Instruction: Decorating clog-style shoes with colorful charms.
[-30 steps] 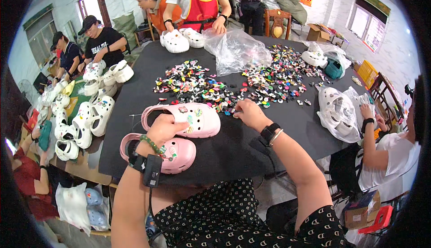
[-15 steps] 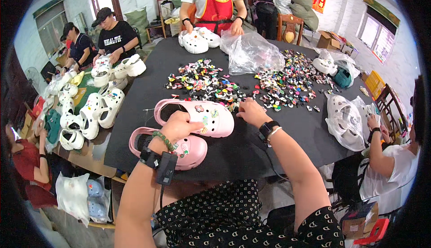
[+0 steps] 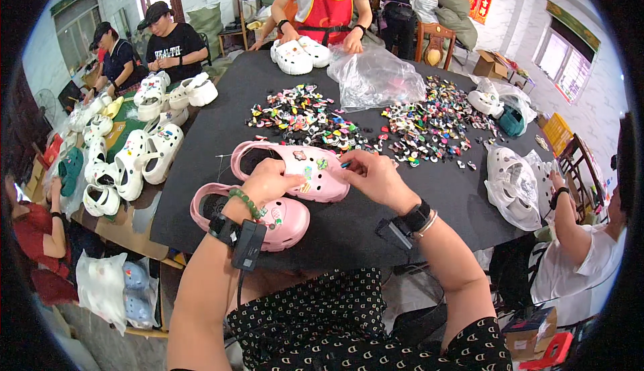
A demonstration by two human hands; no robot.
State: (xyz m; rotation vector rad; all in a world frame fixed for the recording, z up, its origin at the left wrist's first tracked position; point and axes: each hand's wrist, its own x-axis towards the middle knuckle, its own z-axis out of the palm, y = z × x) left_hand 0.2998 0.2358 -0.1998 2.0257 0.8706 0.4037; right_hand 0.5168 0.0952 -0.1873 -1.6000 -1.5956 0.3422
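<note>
Two pink clogs lie side by side on the black-covered table in front of me. My left hand (image 3: 267, 182) is closed around the side of the farther pink clog (image 3: 330, 188), its thumb on the upper beside several coloured charms. Below my left wrist sits the nearer pink clog (image 3: 290, 231), with green and pink charms on its upper. At the farther clog's toe, my right hand (image 3: 379, 178) pinches a small dark charm with a bluish edge (image 3: 345, 165). Fingers hide most of that charm.
Heaps of loose shoe charms (image 3: 298, 113) and more charms (image 3: 436, 116) lie beyond the clogs. A clear plastic bag (image 3: 376, 82) rests near white clogs (image 3: 302, 57) handled by a co-worker opposite. Bagged clogs (image 3: 513, 186) lie at right; white clogs (image 3: 131, 163) crowd the left table.
My right hand has come from the edge of the charm heap to the farther clog's toe, now with a small charm in its fingers. My left hand keeps its hold.
</note>
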